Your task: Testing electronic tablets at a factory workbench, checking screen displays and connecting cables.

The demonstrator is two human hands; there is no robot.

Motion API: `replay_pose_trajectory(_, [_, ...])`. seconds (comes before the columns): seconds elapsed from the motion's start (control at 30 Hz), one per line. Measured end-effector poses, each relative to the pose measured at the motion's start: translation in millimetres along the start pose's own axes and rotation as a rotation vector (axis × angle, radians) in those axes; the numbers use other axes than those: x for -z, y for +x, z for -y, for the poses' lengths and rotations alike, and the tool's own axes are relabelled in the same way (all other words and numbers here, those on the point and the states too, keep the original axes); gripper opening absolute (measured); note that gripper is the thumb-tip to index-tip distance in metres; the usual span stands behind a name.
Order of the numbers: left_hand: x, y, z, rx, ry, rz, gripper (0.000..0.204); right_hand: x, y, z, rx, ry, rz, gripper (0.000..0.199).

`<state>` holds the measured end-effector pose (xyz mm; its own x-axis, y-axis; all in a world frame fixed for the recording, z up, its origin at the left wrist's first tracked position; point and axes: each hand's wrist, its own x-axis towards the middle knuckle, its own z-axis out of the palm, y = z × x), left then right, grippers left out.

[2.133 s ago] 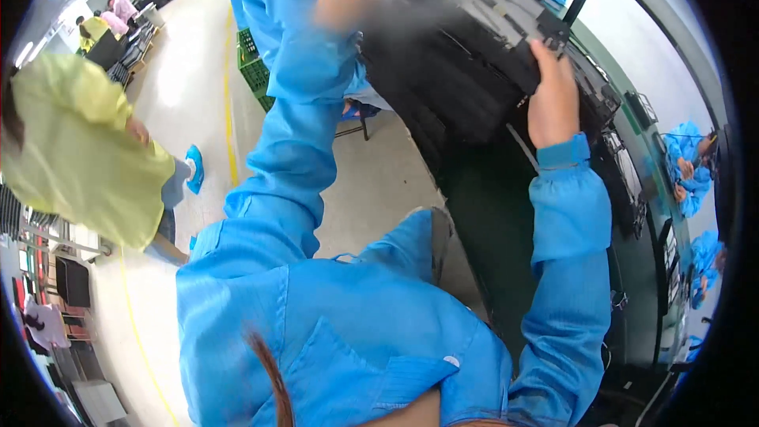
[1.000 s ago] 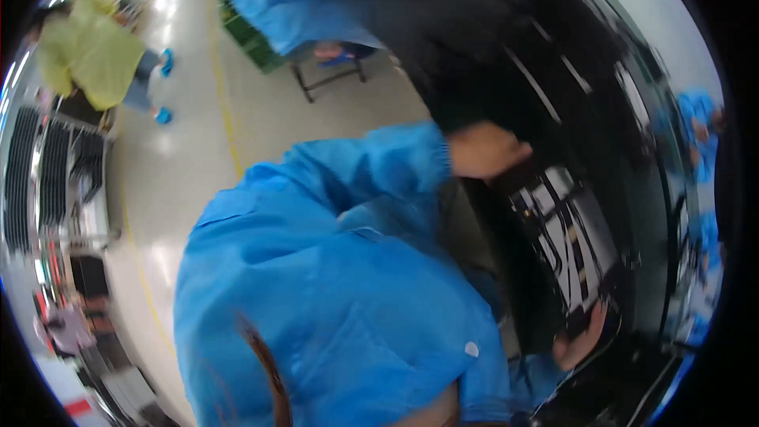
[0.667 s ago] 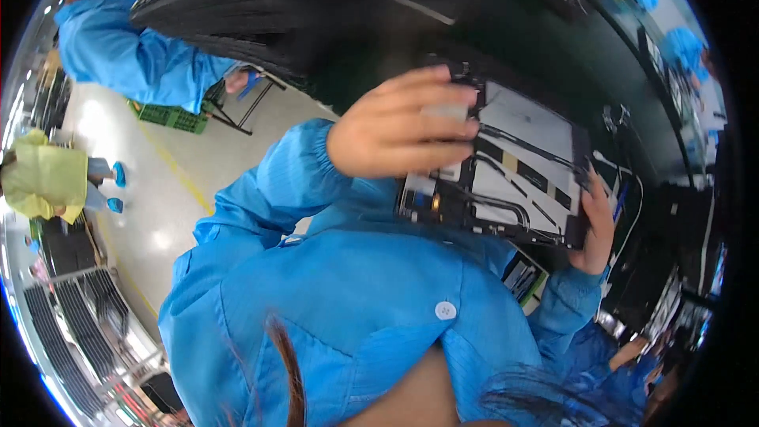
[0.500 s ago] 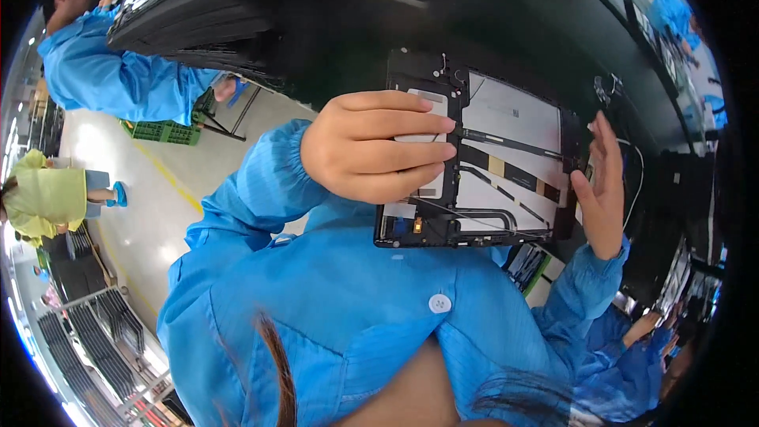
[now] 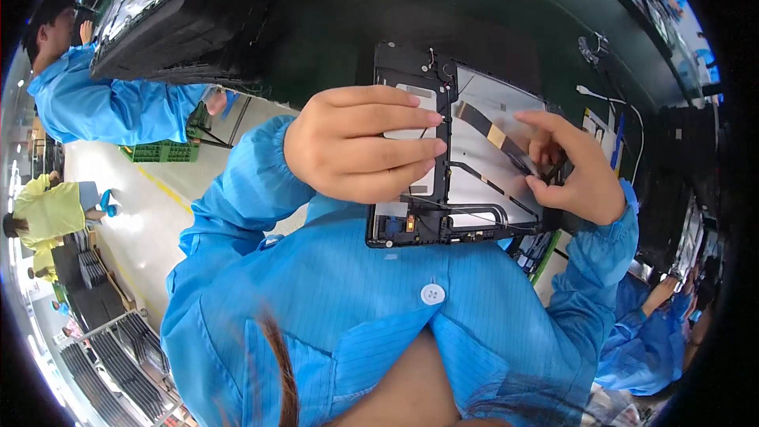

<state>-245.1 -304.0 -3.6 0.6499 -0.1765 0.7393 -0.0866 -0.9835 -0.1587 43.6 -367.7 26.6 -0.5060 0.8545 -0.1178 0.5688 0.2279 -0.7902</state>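
An opened tablet with a black frame and a large silver panel lies in front of my chest. My left hand rests on its left part, fingers stretched flat over pale pads; the thumb is hidden. Over the right part of the panel, my right hand is bent with its fingertips closed on the right end of a wide black ribbon cable. That cable has a gold patch and slants across the panel. A narrower black cable runs nearer me. My right fingers partly hide the grip.
A tall stack of black panels stands at the far left of the dark bench. A white cable lies to the right. A co-worker in blue works at left, near a green crate. A rack stands lower left.
My right hand has moved left from beside the tablet onto the ribbon cable. The wide cable now slants more, its left end farther away. The upper long cable no longer shows.
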Motion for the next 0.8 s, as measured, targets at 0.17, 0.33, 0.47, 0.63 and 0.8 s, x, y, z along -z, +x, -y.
replay_pose_trajectory(0.17, [0.5,-9.1,31.1,0.214,-0.297,0.038,0.016,14.2,-5.2,-40.6,0.106,0.594,-0.146,0.074])
replay_pose_trajectory(0.33, [-3.3,-12.5,41.4,1.234,-0.873,-0.13,0.029,33.7,11.1,-71.4,0.073,1.007,-0.992,0.057])
replay_pose_trajectory(0.47, [-16.1,-13.8,66.1,1.587,-1.335,-0.356,0.037,35.8,26.0,-113.1,-0.026,0.956,-1.076,0.035])
replay_pose_trajectory(0.63, [-34.2,-56.2,76.8,1.707,-1.131,-0.18,0.038,34.2,40.5,-169.4,-0.019,1.231,-0.667,0.026])
replay_pose_trajectory(0.8, [-29.5,-31.5,82.8,1.817,-1.019,0.085,0.04,39.5,29.4,-184.4,-0.179,1.167,-0.776,0.02])
